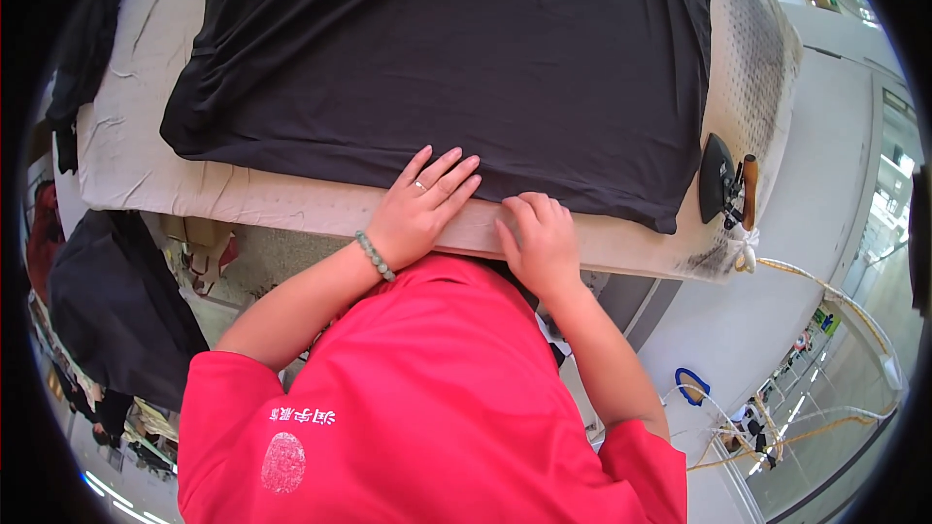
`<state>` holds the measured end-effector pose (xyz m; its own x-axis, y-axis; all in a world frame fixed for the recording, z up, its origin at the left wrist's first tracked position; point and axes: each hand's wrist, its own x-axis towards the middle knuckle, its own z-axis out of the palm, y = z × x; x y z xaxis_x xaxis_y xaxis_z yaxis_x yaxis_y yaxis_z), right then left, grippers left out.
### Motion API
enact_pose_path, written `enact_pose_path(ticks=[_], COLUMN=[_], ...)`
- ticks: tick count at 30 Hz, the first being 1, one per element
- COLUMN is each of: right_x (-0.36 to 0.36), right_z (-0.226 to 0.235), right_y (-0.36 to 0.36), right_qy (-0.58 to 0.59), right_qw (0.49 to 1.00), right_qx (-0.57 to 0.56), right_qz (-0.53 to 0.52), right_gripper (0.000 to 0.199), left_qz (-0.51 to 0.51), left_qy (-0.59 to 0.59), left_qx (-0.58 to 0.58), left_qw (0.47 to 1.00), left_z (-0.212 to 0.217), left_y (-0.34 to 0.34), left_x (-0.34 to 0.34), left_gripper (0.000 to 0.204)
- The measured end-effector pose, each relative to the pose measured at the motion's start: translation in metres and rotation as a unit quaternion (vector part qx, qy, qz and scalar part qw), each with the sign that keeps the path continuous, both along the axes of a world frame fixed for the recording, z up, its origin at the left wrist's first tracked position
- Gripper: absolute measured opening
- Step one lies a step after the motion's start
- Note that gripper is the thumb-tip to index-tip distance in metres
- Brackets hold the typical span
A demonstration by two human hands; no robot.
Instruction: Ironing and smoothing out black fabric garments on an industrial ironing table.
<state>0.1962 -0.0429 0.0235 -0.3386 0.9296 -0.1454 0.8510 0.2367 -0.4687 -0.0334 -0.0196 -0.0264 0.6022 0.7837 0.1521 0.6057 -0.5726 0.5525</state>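
A large black garment (pixel 466 58) lies spread flat over a padded pale ironing table (pixel 136 170). My left hand (pixel 422 206) rests palm down on the garment's near hem, fingers spread, with a ring and a green bead bracelet at the wrist. My right hand (pixel 537 238) sits just right of it at the table's near edge, fingers curled down onto the hem of the black cloth. I cannot tell whether it pinches the fabric. My red shirt fills the lower part of the view.
A dark iron (pixel 720 180) with a brown handle stands at the table's right end, with a yellow hose (pixel 825 291) running off it toward the floor. More dark cloth (pixel 116 306) hangs at lower left. A blue object (pixel 691 383) lies on the floor at right.
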Motion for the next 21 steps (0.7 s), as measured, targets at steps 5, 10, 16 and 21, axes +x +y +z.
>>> enact_pose_path(ticks=[5, 10, 16, 21], right_x=[-0.012, -0.013, -0.013, -0.017], right_z=[-0.005, -0.017, -0.007, -0.005], right_y=[0.044, 0.065, 0.090, 0.080], right_qy=[0.029, -0.011, -0.031, -0.014], right_qw=[0.993, 0.996, 0.995, 0.997], right_qx=[0.110, 0.084, -0.090, -0.075], right_qz=[-0.012, 0.037, 0.021, 0.030], right_gripper=[0.016, 0.010, 0.011, 0.016], left_qz=[-0.005, -0.011, -0.003, 0.017], left_qy=[-0.022, -0.020, -0.045, -0.034], left_qx=[-0.032, -0.033, -0.066, -0.077], left_qw=[0.999, 0.999, 0.997, 0.996], left_z=[0.001, 0.001, 0.003, 0.005], left_y=[0.002, 0.002, 0.003, 0.002], left_x=[0.001, 0.000, -0.002, 0.001], left_gripper=[0.054, 0.058, 0.067, 0.069])
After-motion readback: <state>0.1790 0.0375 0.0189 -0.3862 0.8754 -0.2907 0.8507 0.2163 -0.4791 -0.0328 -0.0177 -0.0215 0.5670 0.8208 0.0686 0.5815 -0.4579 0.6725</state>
